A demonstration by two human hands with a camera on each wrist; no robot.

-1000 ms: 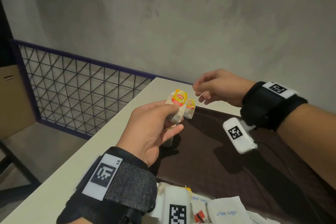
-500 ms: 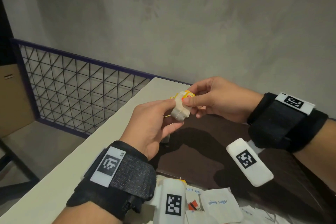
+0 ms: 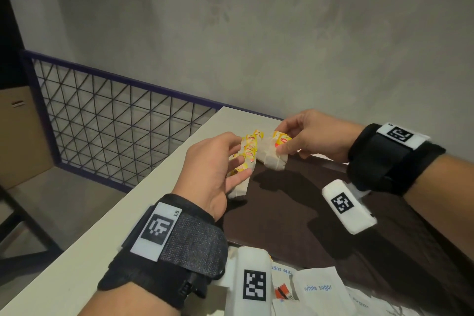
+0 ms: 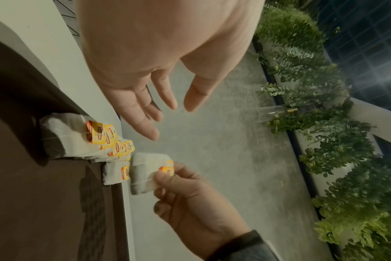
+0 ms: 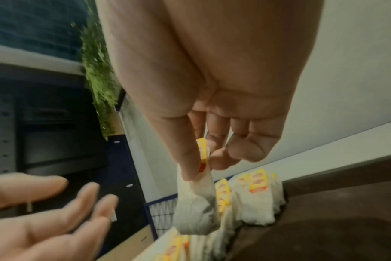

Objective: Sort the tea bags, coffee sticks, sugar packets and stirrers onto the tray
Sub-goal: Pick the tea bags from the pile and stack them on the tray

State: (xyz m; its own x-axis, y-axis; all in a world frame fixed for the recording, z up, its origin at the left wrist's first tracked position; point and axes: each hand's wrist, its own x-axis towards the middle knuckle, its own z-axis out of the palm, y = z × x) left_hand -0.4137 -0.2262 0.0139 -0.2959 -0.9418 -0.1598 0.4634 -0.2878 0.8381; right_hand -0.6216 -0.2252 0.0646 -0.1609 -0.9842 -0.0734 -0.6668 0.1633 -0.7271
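The right hand (image 3: 311,136) pinches a white tea bag (image 3: 273,155) by its yellow tag printed "Lipton", above the far left corner of the dark brown tray (image 3: 295,215). The left hand (image 3: 215,169) hangs beside it, fingers loose, holding nothing. More Lipton tea bags (image 4: 78,137) lie along the tray's edge. A sugar packet (image 3: 318,287) reads "white sugar".

A white tea bag (image 3: 274,156) with a yellow and red tag hangs pinched at its tag end, above the far left corner of the dark brown tray (image 3: 295,215). Just beside it, more tea bags (image 3: 245,161) of the same kind lie in an overlapping row along the tray's left edge. White sugar packets (image 3: 316,287), printed in blue, lie at the tray's near edge.
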